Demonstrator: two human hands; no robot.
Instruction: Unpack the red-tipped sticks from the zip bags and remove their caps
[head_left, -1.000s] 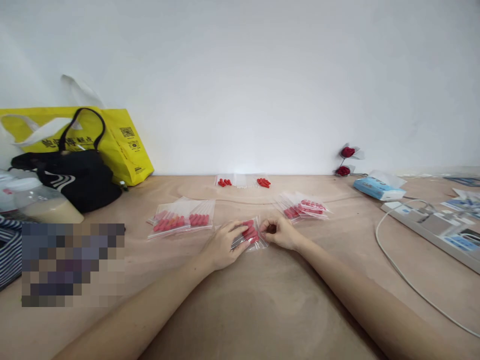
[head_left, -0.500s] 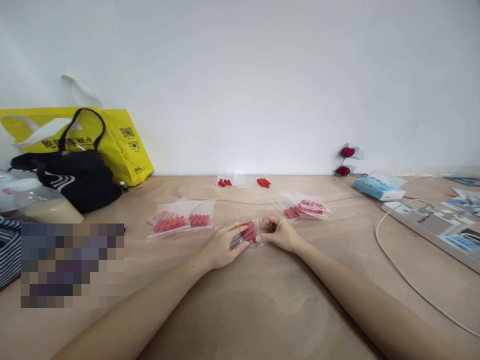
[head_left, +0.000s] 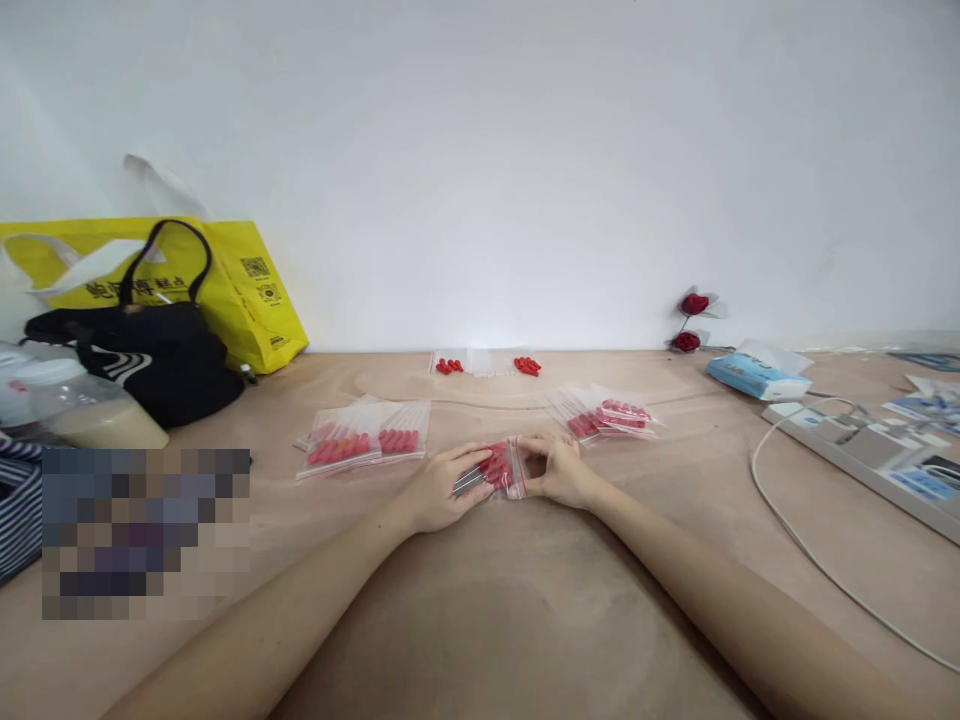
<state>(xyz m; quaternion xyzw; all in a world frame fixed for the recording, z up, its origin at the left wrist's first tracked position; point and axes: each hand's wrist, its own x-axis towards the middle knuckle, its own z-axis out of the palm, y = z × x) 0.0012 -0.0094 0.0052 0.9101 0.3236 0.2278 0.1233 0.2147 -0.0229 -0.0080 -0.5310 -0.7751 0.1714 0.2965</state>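
A small clear zip bag (head_left: 495, 468) with red capsule-shaped pieces and some slim grey strips inside lies at the middle of the table. My left hand (head_left: 442, 490) closes over its left part, fingers on the far side and thumb on the near side. At the bag's right end, my right hand (head_left: 561, 472) has its thumb and forefinger on the red-lined zip edge, with a gap between them. Left of my hands lie overlapping zip bags (head_left: 360, 440) of red pieces. Beyond my right hand is another pile of filled bags (head_left: 611, 418).
Against the wall lie bags with loose red pieces (head_left: 526, 367). A yellow bag (head_left: 262, 290), a black bag (head_left: 172, 360) and a jar (head_left: 97, 410) stand at left. To the right are a tissue pack (head_left: 757, 377), artificial roses (head_left: 687, 341) and a power strip (head_left: 862, 450) with a cable.
My right thumb and forefinger have spread apart along the bag's zip edge. My left hand has shifted slightly left and still holds the bag.
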